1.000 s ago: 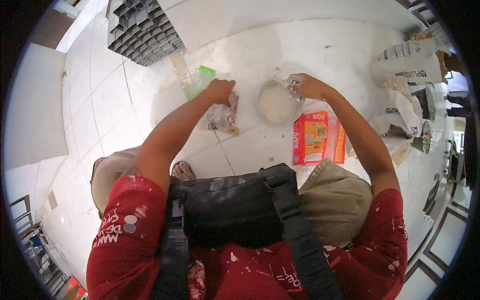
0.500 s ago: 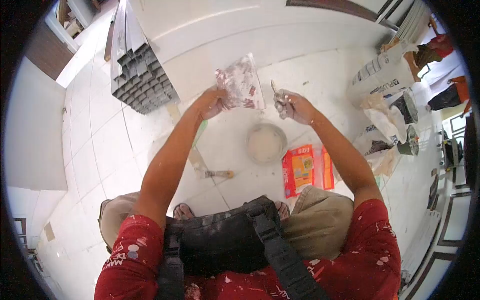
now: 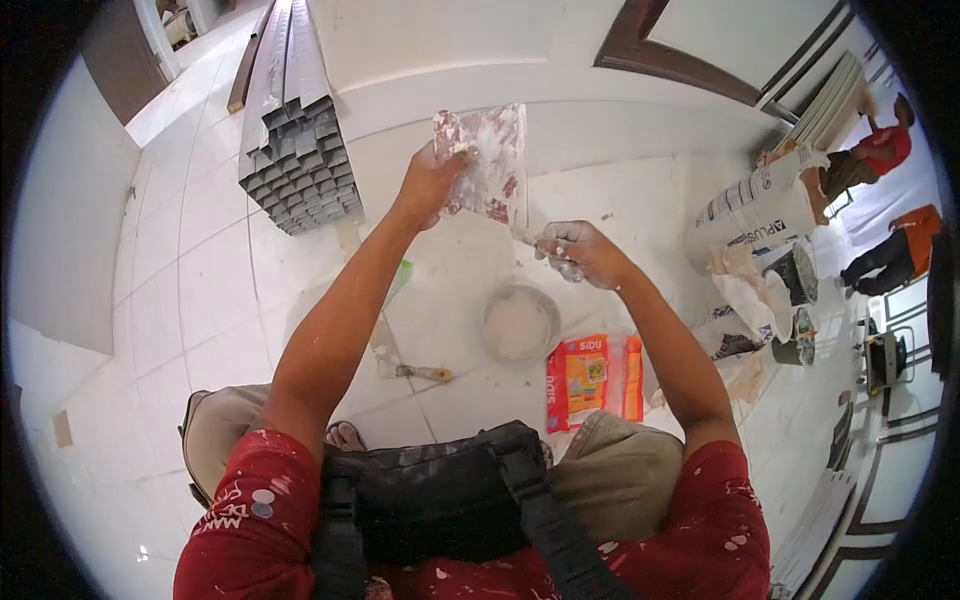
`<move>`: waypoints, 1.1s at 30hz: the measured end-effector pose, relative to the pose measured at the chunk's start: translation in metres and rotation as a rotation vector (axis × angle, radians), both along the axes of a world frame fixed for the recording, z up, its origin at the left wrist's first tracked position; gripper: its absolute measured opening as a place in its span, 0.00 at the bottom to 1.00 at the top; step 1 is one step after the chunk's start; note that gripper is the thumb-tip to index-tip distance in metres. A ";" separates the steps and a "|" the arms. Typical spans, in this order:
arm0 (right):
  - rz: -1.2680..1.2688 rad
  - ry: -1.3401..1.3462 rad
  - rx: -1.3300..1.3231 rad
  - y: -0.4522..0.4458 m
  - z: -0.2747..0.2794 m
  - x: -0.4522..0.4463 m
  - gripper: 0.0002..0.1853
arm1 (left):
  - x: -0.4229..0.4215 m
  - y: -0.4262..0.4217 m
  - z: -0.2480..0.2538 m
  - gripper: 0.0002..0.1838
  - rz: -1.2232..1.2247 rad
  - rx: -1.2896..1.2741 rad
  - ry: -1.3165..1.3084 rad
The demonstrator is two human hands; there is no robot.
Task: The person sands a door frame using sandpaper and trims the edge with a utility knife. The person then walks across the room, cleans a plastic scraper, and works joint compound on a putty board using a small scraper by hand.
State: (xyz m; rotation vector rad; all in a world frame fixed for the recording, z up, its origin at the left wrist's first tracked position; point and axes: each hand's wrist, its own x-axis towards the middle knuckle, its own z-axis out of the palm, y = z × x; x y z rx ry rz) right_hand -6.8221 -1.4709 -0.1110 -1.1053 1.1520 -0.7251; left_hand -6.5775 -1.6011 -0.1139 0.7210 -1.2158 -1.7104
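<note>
My left hand (image 3: 430, 187) grips a flat rectangular board (image 3: 492, 165) smeared with white paste over reddish patches, its thumb lying on the face. At the board's lower right corner, my right hand (image 3: 588, 254) is closed around a small putty knife (image 3: 525, 236), its fingers coated in white. The blade is at the board's edge; whether it touches is hard to tell. Below them a round tub (image 3: 552, 340) of whitish paste stands on the floor. A second putty knife (image 3: 422, 373) lies on the tiles to the left, beyond my feet.
A red and orange plastic bag (image 3: 578, 378) lies right of the tub. Stacked metal channels (image 3: 300, 160) lean by the wall at upper left. A white sack (image 3: 755, 210) and buckets (image 3: 795, 270) stand on the right. Two other people (image 3: 880, 150) are farther off.
My right hand has come down and left, bringing the putty knife to the board's lower right corner. The board is more upright, and the whole view has shifted slightly.
</note>
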 end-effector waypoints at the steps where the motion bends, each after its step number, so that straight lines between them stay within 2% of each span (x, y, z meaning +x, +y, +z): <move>1: -0.013 -0.003 0.017 0.000 0.004 0.008 0.11 | -0.002 -0.002 0.002 0.15 0.034 -0.037 0.005; 2: -0.027 -0.007 0.033 0.001 0.007 0.015 0.11 | -0.004 -0.003 0.005 0.15 0.068 -0.075 0.009; 5: -0.127 -0.235 0.060 0.002 0.002 0.025 0.10 | -0.015 0.000 0.004 0.14 0.283 -0.198 0.104; 8: -0.176 -0.357 0.021 0.001 0.010 0.047 0.11 | -0.028 0.016 0.017 0.14 0.393 -0.126 0.236; 11: -0.222 -0.382 -0.031 -0.001 0.023 0.061 0.11 | -0.030 0.027 0.025 0.15 0.358 -0.114 0.330; 14: -0.328 -0.350 -0.080 -0.007 0.030 0.064 0.10 | -0.032 0.027 0.028 0.15 0.425 -0.129 0.290; 17: -0.405 -0.385 -0.158 -0.013 0.034 0.053 0.09 | -0.033 0.032 0.039 0.15 0.473 -0.167 0.371; 21: -0.463 -0.387 -0.180 -0.012 0.043 0.056 0.09 | -0.032 0.029 0.040 0.15 0.446 -0.076 0.394; 23: -0.470 -0.393 -0.176 -0.015 0.038 0.046 0.10 | -0.029 0.024 0.037 0.15 0.472 -0.118 0.351; 26: -0.708 -0.522 -0.258 -0.027 0.027 -0.016 0.09 | 0.001 0.014 0.053 0.15 0.468 -0.114 0.376; 30: -0.512 -0.410 -0.282 -0.012 0.038 -0.023 0.09 | 0.007 0.006 0.062 0.16 0.574 -0.248 0.360; 33: -0.305 -0.448 -0.244 -0.005 0.056 0.017 0.11 | -0.007 0.017 0.064 0.19 0.488 -0.201 0.316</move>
